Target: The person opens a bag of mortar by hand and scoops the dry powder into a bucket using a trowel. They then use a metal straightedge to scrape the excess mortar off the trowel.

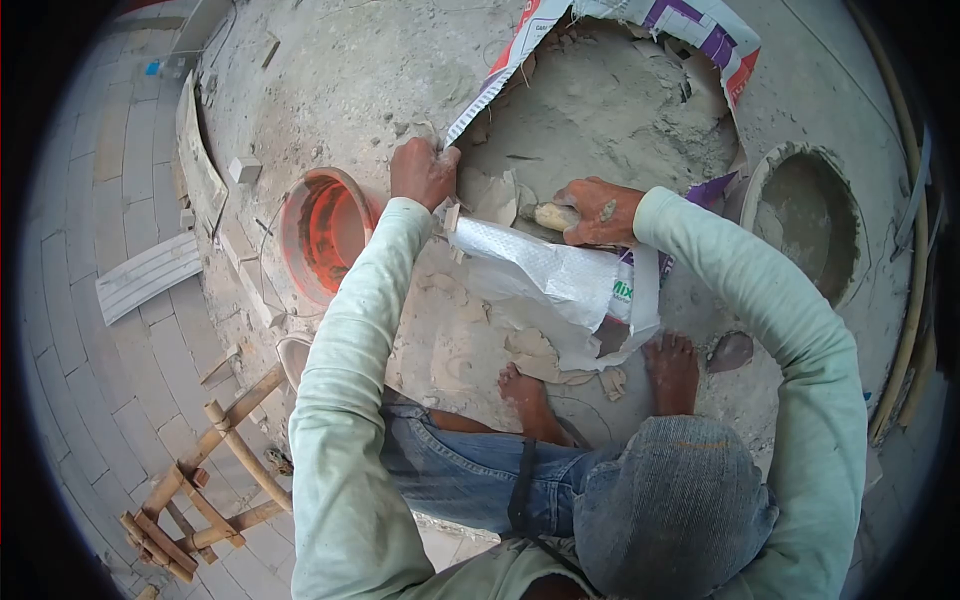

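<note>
My left hand [422, 174] was curled tight, fingers drawn in, pinching the torn edge of an opened bag [512, 60] at its near left corner. My right hand [607, 211] was closed around a pale, rounded handle [553, 216] at the bag's near side; whatever it led to was hidden, so I could not tell what tool it was. Grey powder [610, 110] lay in the bag, which was spread on the ground [330, 90] in front of me, and a white flap [540, 262], printed "Mix" near one end, hung toward my bare feet [672, 375]. Left of my left hand stood an orange bucket [345, 225], smeared inside; beyond my right hand sat a round tub [757, 187] with grey stuff in it. A dark lump [731, 352] lay just beside my right foot. Farther out, at lower left, was a wooden frame [248, 456] over grey paving [100, 400].
</note>
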A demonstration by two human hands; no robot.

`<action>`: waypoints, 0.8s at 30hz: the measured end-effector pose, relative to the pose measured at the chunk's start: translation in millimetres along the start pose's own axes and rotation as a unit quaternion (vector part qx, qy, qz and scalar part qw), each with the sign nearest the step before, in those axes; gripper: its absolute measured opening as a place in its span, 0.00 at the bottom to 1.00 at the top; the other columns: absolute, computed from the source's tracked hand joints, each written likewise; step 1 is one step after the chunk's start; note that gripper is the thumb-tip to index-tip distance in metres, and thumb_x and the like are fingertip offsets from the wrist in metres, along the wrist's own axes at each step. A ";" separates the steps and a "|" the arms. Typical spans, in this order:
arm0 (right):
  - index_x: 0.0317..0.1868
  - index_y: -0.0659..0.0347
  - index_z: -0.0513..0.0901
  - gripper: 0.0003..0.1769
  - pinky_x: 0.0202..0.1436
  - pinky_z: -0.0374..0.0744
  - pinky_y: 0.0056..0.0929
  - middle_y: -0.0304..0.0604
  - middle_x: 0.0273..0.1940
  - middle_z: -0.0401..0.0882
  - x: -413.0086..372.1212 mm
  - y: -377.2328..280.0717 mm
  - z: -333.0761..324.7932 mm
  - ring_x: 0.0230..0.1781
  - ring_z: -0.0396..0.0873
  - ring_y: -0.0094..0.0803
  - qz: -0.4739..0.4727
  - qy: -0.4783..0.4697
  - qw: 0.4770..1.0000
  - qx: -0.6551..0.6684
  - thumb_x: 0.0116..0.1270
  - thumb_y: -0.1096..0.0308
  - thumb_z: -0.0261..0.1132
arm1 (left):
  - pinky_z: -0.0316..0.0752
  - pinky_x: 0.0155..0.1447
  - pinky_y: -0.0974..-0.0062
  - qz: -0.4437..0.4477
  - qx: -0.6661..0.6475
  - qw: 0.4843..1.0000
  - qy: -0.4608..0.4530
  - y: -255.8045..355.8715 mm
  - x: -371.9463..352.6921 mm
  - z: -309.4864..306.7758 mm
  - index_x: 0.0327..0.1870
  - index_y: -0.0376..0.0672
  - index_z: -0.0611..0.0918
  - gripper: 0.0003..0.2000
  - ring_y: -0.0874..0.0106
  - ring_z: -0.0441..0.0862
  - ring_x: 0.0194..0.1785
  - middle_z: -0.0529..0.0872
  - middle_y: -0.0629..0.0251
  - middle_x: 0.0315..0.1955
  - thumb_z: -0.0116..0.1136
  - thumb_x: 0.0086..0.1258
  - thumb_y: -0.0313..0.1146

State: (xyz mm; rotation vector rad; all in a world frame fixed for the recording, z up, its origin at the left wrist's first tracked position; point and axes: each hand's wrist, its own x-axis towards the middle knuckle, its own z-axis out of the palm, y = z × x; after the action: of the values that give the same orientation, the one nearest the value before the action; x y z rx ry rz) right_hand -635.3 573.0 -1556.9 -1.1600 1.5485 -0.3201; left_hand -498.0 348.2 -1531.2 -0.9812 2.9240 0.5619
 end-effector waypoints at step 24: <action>0.55 0.71 0.77 0.29 0.27 0.75 0.30 0.43 0.24 0.76 -101.2 4.4 -52.6 0.21 0.75 0.27 0.023 0.184 0.976 0.111 0.57 0.61 0.68 | 0.75 0.42 0.55 -0.019 -0.024 0.999 -0.045 3.5 4.7 -10.7 0.29 0.31 0.83 0.15 0.46 0.82 0.33 0.82 0.40 0.25 0.59 0.56 0.38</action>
State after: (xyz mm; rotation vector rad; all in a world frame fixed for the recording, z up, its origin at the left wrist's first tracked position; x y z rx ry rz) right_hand -693.3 636.2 -1481.6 -0.9220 1.8034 -0.6894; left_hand -502.7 344.4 -1520.6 -0.9877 2.8194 0.6582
